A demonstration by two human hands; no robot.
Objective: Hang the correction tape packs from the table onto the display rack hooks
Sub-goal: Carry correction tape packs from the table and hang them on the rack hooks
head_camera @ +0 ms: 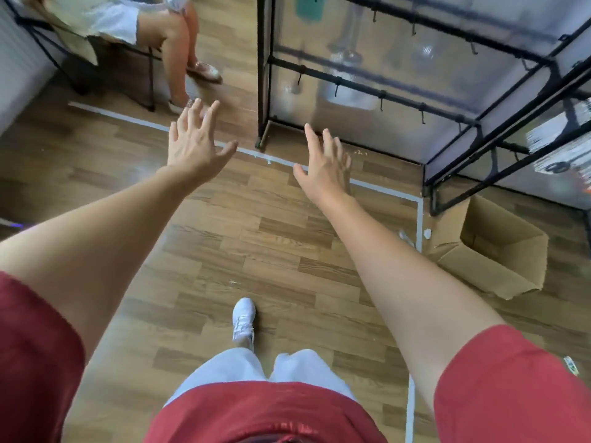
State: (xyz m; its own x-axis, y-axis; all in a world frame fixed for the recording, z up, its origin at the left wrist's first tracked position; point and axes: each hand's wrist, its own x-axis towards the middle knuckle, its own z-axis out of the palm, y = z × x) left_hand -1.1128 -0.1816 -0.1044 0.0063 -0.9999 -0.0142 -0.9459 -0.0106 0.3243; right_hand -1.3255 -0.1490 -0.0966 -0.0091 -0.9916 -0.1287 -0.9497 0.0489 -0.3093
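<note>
The black-framed display rack (367,87) with translucent panels stands ahead on the right, its rails carrying several bare black hooks (382,100). A teal pack (308,6) hangs blurred near its top. Packs (563,148) hang on a second panel at the far right edge. My left hand (195,145) reaches forward over the wooden floor, fingers spread, holding nothing. My right hand (326,164) is stretched out beside it, fingers straight and empty, just short of the rack's lower edge. No table is in view.
An open cardboard box (499,247) lies on the floor at the right, below the rack. A person sits on a black-framed chair (105,55) at the upper left. White tape lines (419,219) mark the floor. My white shoe (243,318) shows below.
</note>
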